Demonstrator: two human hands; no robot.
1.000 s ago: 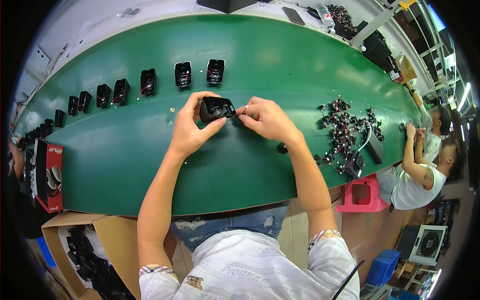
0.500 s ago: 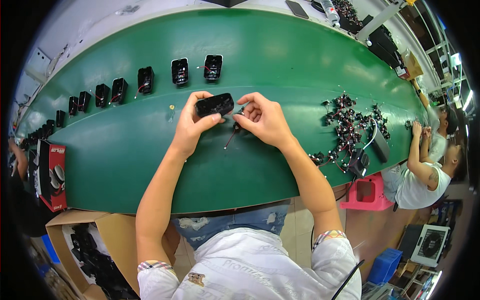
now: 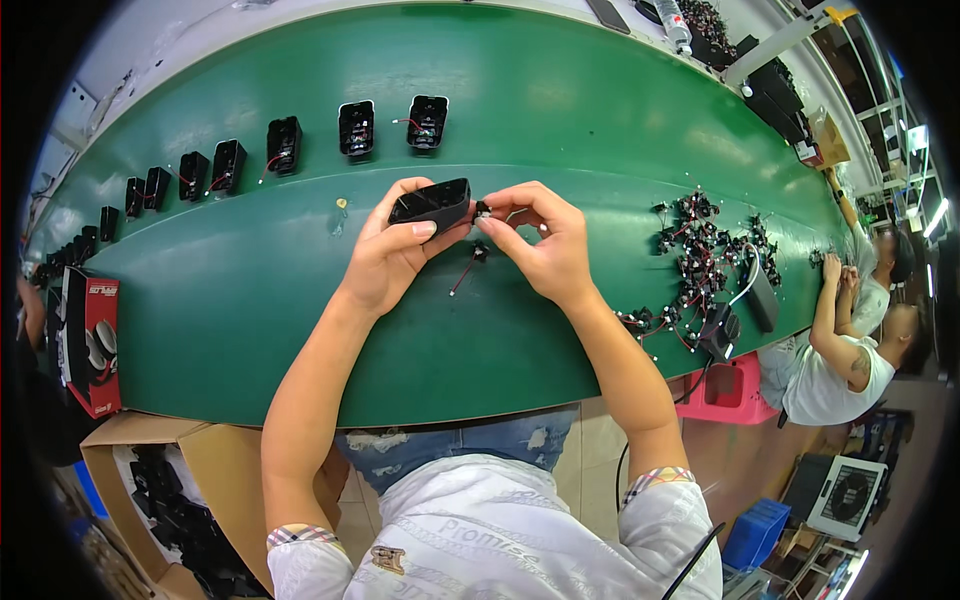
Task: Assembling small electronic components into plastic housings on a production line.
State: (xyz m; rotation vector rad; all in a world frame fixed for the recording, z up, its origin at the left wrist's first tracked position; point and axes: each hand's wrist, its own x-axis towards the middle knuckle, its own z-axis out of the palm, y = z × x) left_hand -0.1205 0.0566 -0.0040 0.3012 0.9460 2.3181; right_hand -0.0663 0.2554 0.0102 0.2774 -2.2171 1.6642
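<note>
My left hand grips a black plastic housing, tilted so that its hollow inside shows. Close to the housing's right end, my right hand pinches a small black part with a bit of white on it, between thumb and fingertips. The two pieces are very near each other; whether they touch I cannot tell. On the green table just below lies another small black part with a red wire and a white plug at its end.
Black housings, several with red wires, stand in a row toward the far left. A pile of small wired parts lies at right, beside a black box-shaped device. A red box stands at left; two people sit beyond the right edge.
The housing has turned in my left hand, so its hollow side now shows. My right hand has brought a small black part up beside it. A wired part now lies uncovered below.
</note>
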